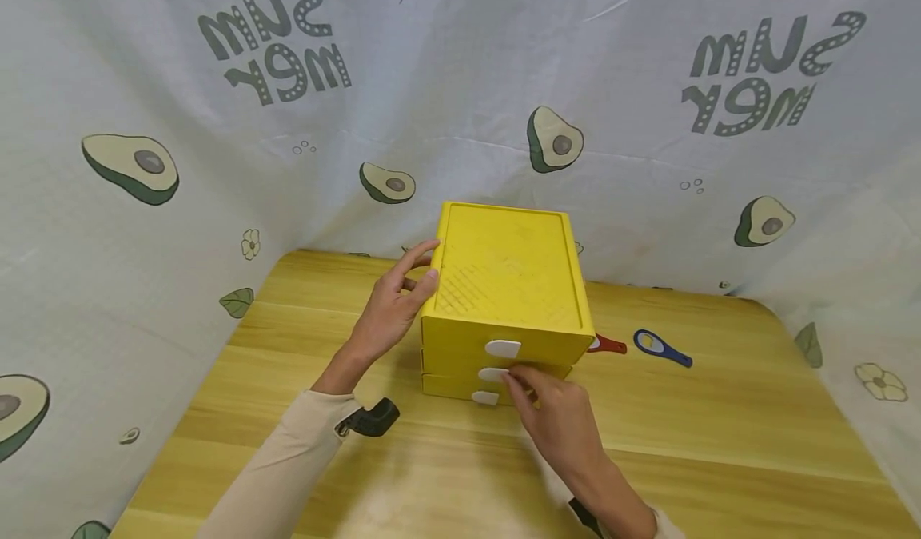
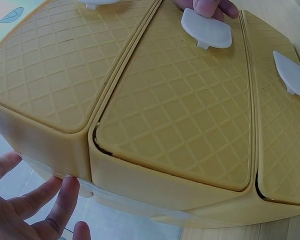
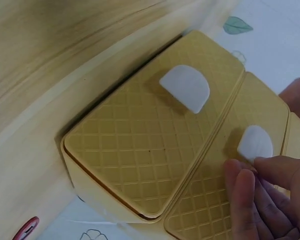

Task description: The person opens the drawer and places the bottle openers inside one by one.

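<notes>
A yellow drawer unit (image 1: pixel 504 291) stands at the centre of the head view, on the far half of the wooden table (image 1: pixel 719 443), close to the avocado-print cloth (image 1: pixel 144 83) that walls in the scene. It has three stacked drawers, each with a white tab handle on its front.

The left hand (image 1: pixel 392 307) lies against the unit's left side near the top edge, fingers straight and spread, bracing it rather than gripping. In the left wrist view those fingers (image 2: pixel 50 205) show at the lower left of the frame, just beside the box's corner.

The right hand (image 1: pixel 557 423) reaches in from the lower right of the head view, its fingertips at the middle drawer's handle (image 1: pixel 493 374). The right wrist view shows the fingers (image 3: pixel 250 200) lightly bent and touching the edge of that tab (image 3: pixel 255 143); whether the thumb pinches it from beneath I cannot tell.

The unit looks like stiff, thin moulded plastic, probably light, so it may slide on the smooth table when a drawer is pulled; the bracing hand at the side seems well placed. The small tab is the natural place to hold, pinched between thumb and fingertip.

A red-handled item (image 1: pixel 608 345) and a blue-handled one (image 1: pixel 662 348) lie on the table right of the unit.
</notes>
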`<move>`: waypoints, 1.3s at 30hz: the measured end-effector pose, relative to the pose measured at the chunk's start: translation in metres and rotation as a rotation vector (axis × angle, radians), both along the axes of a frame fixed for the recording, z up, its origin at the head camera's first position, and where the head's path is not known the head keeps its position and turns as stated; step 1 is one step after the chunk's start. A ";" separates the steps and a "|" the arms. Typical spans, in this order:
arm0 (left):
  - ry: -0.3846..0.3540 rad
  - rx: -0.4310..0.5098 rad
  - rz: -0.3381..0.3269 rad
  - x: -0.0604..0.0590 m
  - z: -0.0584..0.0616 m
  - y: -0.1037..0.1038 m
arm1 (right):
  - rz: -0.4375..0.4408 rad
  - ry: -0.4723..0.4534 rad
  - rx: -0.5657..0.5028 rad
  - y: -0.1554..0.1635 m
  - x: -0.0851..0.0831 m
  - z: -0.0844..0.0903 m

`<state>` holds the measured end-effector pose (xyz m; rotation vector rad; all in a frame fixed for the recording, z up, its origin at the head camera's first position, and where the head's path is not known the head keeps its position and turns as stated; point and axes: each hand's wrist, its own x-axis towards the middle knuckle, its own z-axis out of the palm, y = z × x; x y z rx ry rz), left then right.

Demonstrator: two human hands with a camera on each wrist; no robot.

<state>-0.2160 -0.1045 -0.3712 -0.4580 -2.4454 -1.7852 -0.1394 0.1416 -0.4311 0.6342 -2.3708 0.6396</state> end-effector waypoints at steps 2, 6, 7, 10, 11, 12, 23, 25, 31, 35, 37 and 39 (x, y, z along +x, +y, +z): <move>0.002 0.002 -0.002 0.000 0.000 0.000 | -0.002 -0.012 -0.004 0.002 0.001 -0.002; 0.006 0.000 0.002 0.000 0.000 0.000 | -0.014 -0.073 0.006 0.006 0.005 -0.009; 0.007 0.000 0.003 0.000 0.000 0.000 | -0.017 -0.094 0.010 0.007 0.006 -0.011; 0.009 0.001 0.003 0.000 0.000 0.000 | -0.031 -0.155 0.022 0.007 0.008 -0.017; 0.009 0.002 0.002 0.000 0.000 0.000 | -0.033 -0.168 0.024 0.007 0.008 -0.019; 0.009 0.002 0.000 0.000 0.000 0.000 | -0.033 -0.175 0.024 0.007 0.008 -0.021; 0.009 0.011 -0.002 0.000 -0.001 0.000 | -0.007 -0.179 0.017 0.001 0.003 -0.035; 0.012 0.013 -0.004 -0.001 -0.001 0.000 | -0.009 -0.189 0.016 0.000 0.003 -0.035; 0.011 0.017 -0.009 -0.001 -0.001 0.000 | -0.011 -0.189 0.017 -0.003 0.003 -0.037; 0.011 0.012 -0.006 0.000 -0.001 0.000 | -0.002 -0.163 0.039 -0.004 0.001 -0.038; 0.012 0.010 -0.005 -0.001 -0.001 0.000 | 0.003 -0.160 0.049 -0.003 0.000 -0.038; 0.014 0.011 -0.007 -0.001 -0.001 0.000 | 0.002 -0.166 0.055 -0.003 0.000 -0.038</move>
